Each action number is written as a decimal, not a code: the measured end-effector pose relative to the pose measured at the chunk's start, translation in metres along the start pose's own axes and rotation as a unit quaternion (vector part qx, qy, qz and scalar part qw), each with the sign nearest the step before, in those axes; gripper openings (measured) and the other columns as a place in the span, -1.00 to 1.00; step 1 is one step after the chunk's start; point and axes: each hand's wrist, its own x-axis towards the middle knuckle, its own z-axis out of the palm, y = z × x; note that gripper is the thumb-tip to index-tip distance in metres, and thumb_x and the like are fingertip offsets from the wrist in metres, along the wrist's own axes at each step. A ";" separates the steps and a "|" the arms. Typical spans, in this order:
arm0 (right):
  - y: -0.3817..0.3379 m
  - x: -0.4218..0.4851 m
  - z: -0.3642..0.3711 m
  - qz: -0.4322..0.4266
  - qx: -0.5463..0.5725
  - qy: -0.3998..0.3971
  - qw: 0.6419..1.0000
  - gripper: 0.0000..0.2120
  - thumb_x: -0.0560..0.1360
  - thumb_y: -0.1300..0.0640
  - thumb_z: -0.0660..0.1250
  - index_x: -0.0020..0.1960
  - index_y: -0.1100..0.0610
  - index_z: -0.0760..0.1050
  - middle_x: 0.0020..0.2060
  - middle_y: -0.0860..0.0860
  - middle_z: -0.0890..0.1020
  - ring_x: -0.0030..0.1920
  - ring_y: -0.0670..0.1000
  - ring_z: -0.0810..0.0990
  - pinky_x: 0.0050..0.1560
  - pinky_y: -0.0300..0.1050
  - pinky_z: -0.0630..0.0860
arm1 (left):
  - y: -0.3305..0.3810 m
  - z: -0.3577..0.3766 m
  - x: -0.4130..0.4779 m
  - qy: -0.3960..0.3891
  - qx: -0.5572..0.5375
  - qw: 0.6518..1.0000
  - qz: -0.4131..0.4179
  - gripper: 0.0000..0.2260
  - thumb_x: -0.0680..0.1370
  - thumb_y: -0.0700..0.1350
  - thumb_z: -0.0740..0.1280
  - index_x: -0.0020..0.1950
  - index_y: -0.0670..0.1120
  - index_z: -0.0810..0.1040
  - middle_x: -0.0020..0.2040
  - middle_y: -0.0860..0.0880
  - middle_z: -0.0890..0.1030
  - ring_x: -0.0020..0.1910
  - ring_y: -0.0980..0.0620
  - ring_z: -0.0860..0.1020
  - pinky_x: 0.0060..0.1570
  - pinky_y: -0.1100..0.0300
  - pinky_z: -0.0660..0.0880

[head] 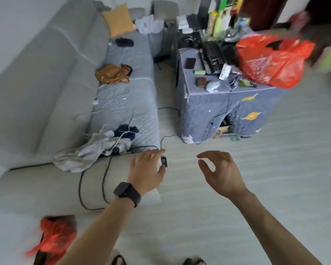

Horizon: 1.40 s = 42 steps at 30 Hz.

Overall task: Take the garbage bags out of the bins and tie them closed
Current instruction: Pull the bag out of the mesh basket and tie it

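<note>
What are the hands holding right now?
Nothing, as far as shows. The right hand is empty and loosely curled. The left hand is spread beside a small black box, not gripping it.

Red bag (271, 60) on the table: thin plastic, glossy, crinkled. Second red bag (55, 238) bottom left: same thin plastic look, blurred. Sofa (46, 83): grey cloth, matt. Seat cover (126, 104): quilted blue-grey cloth, matt, stitched ripples. Table cover (218, 111): quilted cloth, printed patches. Cushion (118, 18): yellow cloth, matt. Brown handbag (112, 73): shiny, leather-like, creased. Keyboard (213, 56): black plastic. Watch (127, 194): black, matt, smooth strap. Floor (256, 188): pale, smooth, faint streaks, low sheen
</note>
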 end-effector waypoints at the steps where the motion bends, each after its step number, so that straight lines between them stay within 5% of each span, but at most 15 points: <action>1: 0.022 0.008 -0.022 0.013 -0.006 0.014 1.000 -0.82 0.51 0.02 0.35 0.08 -0.04 0.64 0.03 -0.11 0.68 0.10 0.07 0.58 0.16 -0.11 0.50 | 0.026 0.000 0.021 0.004 0.009 1.000 0.021 -0.55 0.55 0.05 0.23 0.45 0.13 0.35 0.40 0.09 0.48 0.41 -0.03 0.39 0.39 -0.12 0.27; 11: 0.235 0.098 -0.258 0.155 -0.085 0.171 0.969 -0.78 0.52 0.03 0.37 0.15 -0.05 0.63 0.10 -0.03 0.68 0.19 0.19 0.52 0.14 0.03 0.53 | 0.310 0.008 0.261 -0.002 0.049 0.971 0.235 -0.52 0.47 0.09 0.19 0.40 0.09 0.43 0.33 0.05 0.55 0.31 -0.08 0.50 0.26 -0.13 0.42; 15: 0.319 0.160 -0.341 0.191 -0.135 0.166 0.958 -0.71 0.57 -0.03 0.30 0.28 -0.08 0.56 0.19 -0.09 0.64 0.29 0.08 0.48 0.17 -0.14 0.42 | 0.423 0.016 0.371 0.011 0.028 0.946 0.324 -0.51 0.47 0.07 0.18 0.41 0.06 0.45 0.31 0.04 0.57 0.27 -0.06 0.53 0.21 -0.05 0.47; 18: 0.374 0.215 -0.402 0.205 -0.166 0.152 0.953 -0.66 0.59 -0.08 0.25 0.34 -0.10 0.50 0.25 -0.10 0.61 0.33 0.07 0.46 0.24 -0.06 0.45 | 0.501 0.016 0.456 0.033 0.003 0.931 0.364 -0.53 0.46 0.03 0.23 0.37 0.01 0.50 0.25 -0.01 0.61 0.21 -0.10 0.56 0.17 -0.03 0.50; 26: 0.524 0.381 -0.575 0.230 -0.204 0.190 0.932 -0.59 0.55 -0.20 0.13 0.33 -0.13 0.48 0.20 -0.07 0.63 0.23 0.13 0.53 0.17 0.07 0.53 | 0.729 -0.015 0.667 0.086 -0.002 0.911 0.404 -0.51 0.42 0.01 0.22 0.35 0.00 0.53 0.26 -0.06 0.61 0.24 -0.15 0.55 0.23 -0.02 0.49; 29: 0.591 0.446 -0.624 0.207 -0.212 0.199 0.934 -0.46 0.46 -0.30 -0.01 0.29 -0.14 0.47 0.12 -0.06 0.65 0.18 0.14 0.57 0.09 0.10 0.57 | 0.797 -0.019 0.744 0.114 0.024 0.905 0.409 -0.54 0.49 0.02 0.27 0.40 0.04 0.48 0.30 -0.04 0.59 0.27 -0.13 0.53 0.25 0.01 0.46; 33: 0.682 0.542 -0.688 0.170 -0.202 0.210 0.941 -0.45 0.44 -0.27 0.03 0.28 -0.09 0.51 0.14 -0.05 0.65 0.18 0.16 0.57 0.10 0.13 0.56 | 0.884 -0.019 0.855 0.141 0.035 0.913 0.381 -0.55 0.53 0.02 0.30 0.43 0.08 0.44 0.33 -0.01 0.56 0.29 -0.11 0.50 0.27 0.03 0.39; 42: 0.838 0.769 -0.799 0.133 -0.178 0.190 0.956 -0.50 0.45 -0.24 0.06 0.23 -0.07 0.54 0.11 -0.04 0.67 0.11 0.18 0.59 0.04 0.15 0.58 | 1.014 -0.029 1.077 0.138 0.047 0.940 0.309 -0.58 0.55 0.05 0.27 0.42 0.09 0.44 0.36 0.01 0.54 0.34 -0.09 0.47 0.30 0.00 0.39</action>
